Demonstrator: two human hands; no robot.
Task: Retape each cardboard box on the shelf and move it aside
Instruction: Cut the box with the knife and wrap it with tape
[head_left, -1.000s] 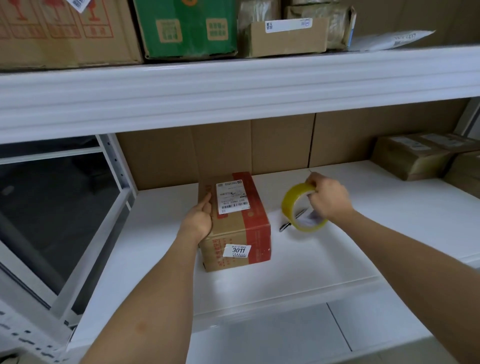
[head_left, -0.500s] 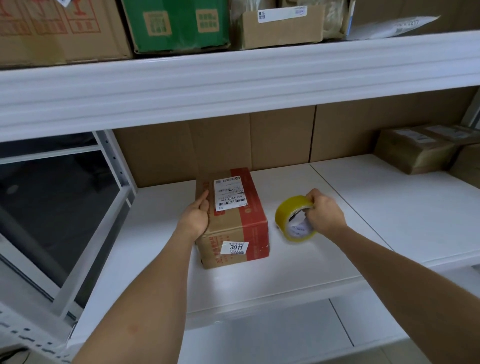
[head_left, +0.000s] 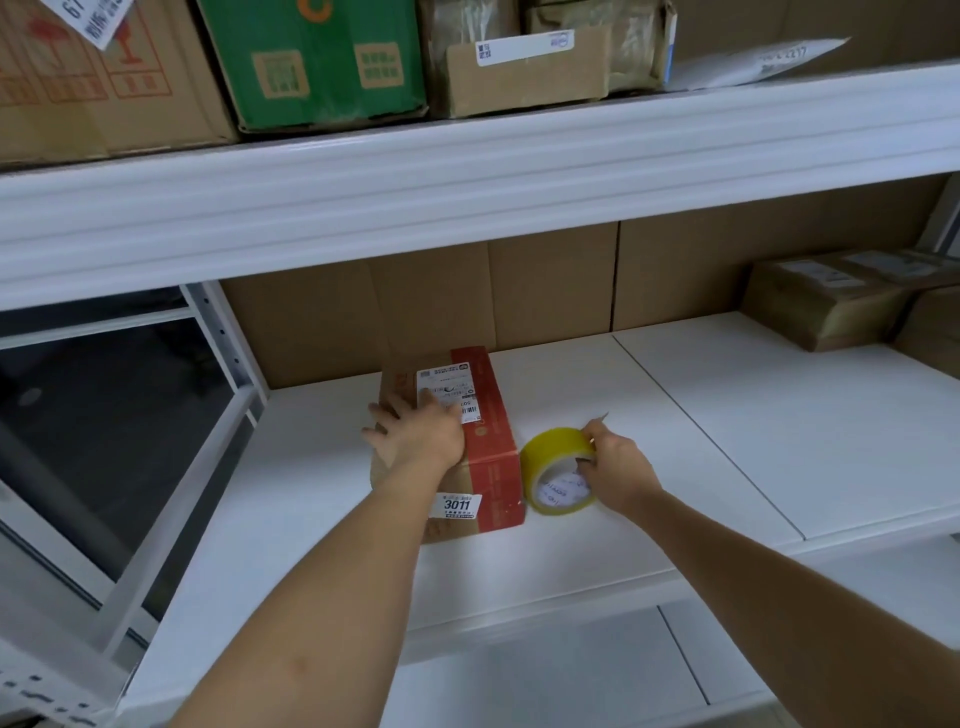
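Note:
A small brown cardboard box (head_left: 491, 441) with a red band, a white shipping label and a "3011" sticker sits on the white shelf (head_left: 649, 467). My left hand (head_left: 415, 434) lies flat on the box's top with fingers spread, pressing it down. Just right of the box stands a yellow roll of tape (head_left: 558, 470) on its edge. My right hand (head_left: 615, 470) grips the roll, fingers through its core and thumb on the outer rim, and also holds a thin dark tool whose tip pokes out above the hand.
Taped brown parcels (head_left: 831, 296) sit at the far right of the same shelf. The upper shelf holds a green box (head_left: 317, 62), brown cartons and a white mailer. Cardboard lines the back wall. A metal upright (head_left: 223, 338) bounds the left; a lower shelf lies beneath.
My left hand moved from the box's left side onto its top, fingers spread. My right hand brought the tape roll down to the shelf beside the box.

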